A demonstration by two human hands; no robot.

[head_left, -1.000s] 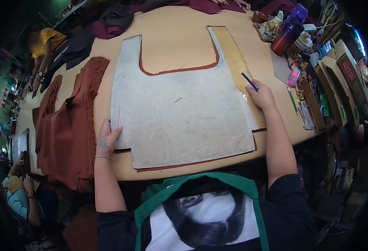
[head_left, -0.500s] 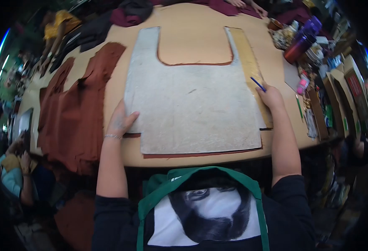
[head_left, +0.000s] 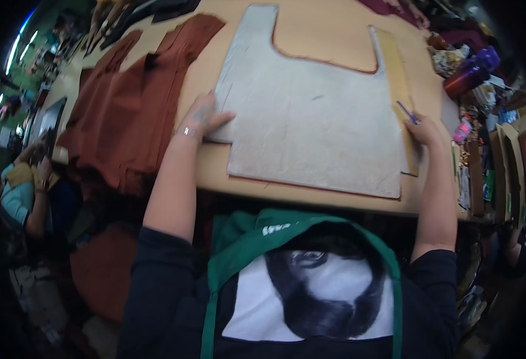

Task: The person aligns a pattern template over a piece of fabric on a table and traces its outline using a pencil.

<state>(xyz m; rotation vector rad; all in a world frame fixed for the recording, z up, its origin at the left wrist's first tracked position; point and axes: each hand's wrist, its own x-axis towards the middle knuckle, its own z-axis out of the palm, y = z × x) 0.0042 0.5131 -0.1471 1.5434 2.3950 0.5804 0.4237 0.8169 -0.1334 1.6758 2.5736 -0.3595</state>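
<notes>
A large pale grey U-shaped pattern board (head_left: 311, 125) lies flat on reddish-brown fabric, whose edge shows along the cutout and bottom. A yellowish strip (head_left: 393, 66) runs down its right arm. My left hand (head_left: 205, 118) rests at the board's left edge, thumb spread over its surface and the other fingers along the side. At the right edge, my right hand (head_left: 427, 130) is closed around a blue pen (head_left: 405, 111), which points up and left above the strip. Its lower fingers are partly hidden.
Reddish-brown fabric pieces (head_left: 131, 107) lie on the tan table (head_left: 215, 170) to the left. On the right stand a purple-red bottle (head_left: 469, 75), a pink bottle (head_left: 462, 130) and cardboard boxes (head_left: 505, 161). A person in a light blue sleeve (head_left: 17, 194) works at far left.
The camera view has tilted, so the table and board appear turned clockwise and higher. Both hands keep their places at the board's edges, and the pen stays in my right hand.
</notes>
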